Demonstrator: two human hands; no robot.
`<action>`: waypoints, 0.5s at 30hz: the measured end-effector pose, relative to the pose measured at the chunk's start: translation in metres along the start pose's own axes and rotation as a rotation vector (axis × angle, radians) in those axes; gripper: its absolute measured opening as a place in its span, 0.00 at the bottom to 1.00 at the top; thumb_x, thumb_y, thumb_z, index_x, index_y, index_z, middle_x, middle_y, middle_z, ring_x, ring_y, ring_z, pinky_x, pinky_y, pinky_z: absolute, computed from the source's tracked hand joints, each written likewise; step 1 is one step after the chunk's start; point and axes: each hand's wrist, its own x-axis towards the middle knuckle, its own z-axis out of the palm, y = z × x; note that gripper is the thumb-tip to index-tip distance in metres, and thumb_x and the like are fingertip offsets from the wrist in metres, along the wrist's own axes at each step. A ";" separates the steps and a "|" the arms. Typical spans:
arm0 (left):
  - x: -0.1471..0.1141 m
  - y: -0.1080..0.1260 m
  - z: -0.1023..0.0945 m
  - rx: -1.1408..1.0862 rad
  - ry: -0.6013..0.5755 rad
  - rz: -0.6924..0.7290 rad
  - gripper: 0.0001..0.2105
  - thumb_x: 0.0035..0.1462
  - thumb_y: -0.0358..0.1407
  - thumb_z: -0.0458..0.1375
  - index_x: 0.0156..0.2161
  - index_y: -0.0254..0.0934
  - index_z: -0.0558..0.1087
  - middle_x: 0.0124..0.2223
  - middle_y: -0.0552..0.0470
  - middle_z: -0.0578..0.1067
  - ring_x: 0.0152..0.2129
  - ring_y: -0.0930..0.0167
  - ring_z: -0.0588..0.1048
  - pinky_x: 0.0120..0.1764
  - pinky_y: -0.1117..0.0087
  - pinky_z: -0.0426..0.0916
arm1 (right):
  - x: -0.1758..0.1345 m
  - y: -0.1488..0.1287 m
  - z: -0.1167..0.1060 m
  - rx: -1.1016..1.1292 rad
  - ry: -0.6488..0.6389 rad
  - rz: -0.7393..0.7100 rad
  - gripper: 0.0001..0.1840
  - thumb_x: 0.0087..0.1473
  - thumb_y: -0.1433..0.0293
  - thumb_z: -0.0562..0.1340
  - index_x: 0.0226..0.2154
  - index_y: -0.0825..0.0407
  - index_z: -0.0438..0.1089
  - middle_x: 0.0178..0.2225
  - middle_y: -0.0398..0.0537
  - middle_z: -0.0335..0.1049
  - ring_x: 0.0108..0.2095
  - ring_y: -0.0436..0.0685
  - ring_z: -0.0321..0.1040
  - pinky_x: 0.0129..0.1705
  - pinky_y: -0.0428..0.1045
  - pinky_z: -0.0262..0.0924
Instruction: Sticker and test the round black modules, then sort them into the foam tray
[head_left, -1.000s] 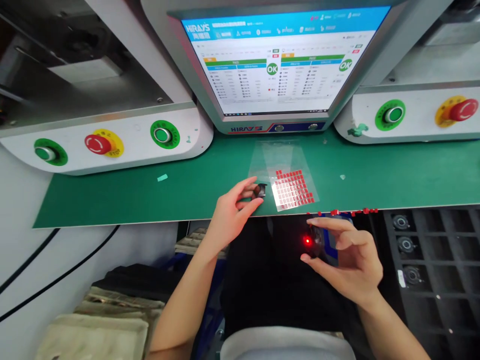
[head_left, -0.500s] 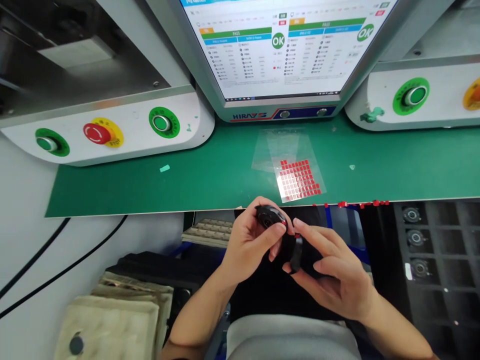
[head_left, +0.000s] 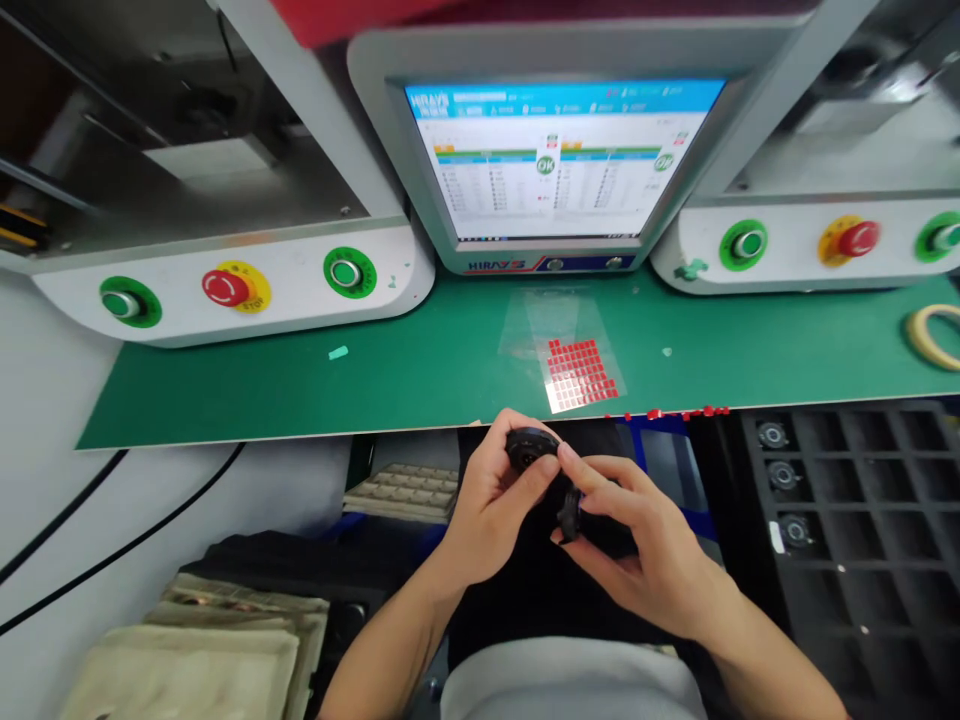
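Note:
My left hand [head_left: 499, 500] is closed around a black round device [head_left: 529, 447], with the thumb on its near edge. My right hand [head_left: 637, 535] grips a second black round part [head_left: 570, 513], seen nearly edge-on between thumb and fingers. The right index fingertip touches the first device's right edge, beside the left thumb. Both hands are in front of the green bench's edge, above the dark lap. On the bench just beyond lies a clear sheet with rows of small red stickers [head_left: 577, 372]. Several red bits [head_left: 656, 413] stick along the bench edge.
A monitor [head_left: 555, 190] stands behind the green bench [head_left: 262, 395], between two machines with green buttons and red stop buttons [head_left: 225, 288]. At right are a black compartment tray [head_left: 840, 500] holding round parts and a tape roll [head_left: 934, 338]. Stacked pale trays [head_left: 195, 660] sit lower left.
The camera view has tilted up and shifted right, showing more monitor and the tape roll. The right index finger has moved onto the left device's edge; the red piece at its tip no longer shows.

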 end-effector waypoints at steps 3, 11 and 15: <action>0.030 0.006 -0.008 0.224 0.094 0.041 0.12 0.63 0.44 0.57 0.38 0.36 0.66 0.30 0.54 0.74 0.16 0.80 0.61 0.21 0.77 0.58 | 0.023 0.022 -0.024 -0.275 -0.008 0.027 0.24 0.55 0.73 0.65 0.52 0.47 0.60 0.56 0.57 0.68 0.53 0.61 0.70 0.52 0.59 0.70; 0.136 -0.018 -0.026 1.042 0.206 0.325 0.15 0.66 0.28 0.45 0.52 0.31 0.70 0.45 0.37 0.79 0.33 0.67 0.78 0.39 0.65 0.71 | 0.124 0.110 -0.059 -0.731 -0.251 0.121 0.17 0.49 0.75 0.70 0.42 0.54 0.67 0.39 0.53 0.74 0.40 0.60 0.74 0.43 0.54 0.68; 0.138 -0.030 -0.024 1.348 0.125 0.452 0.18 0.59 0.22 0.50 0.51 0.30 0.74 0.53 0.33 0.77 0.39 0.60 0.78 0.43 0.59 0.71 | 0.137 0.126 -0.056 -0.789 -0.349 0.061 0.13 0.54 0.69 0.68 0.41 0.54 0.68 0.37 0.49 0.75 0.38 0.58 0.73 0.42 0.53 0.67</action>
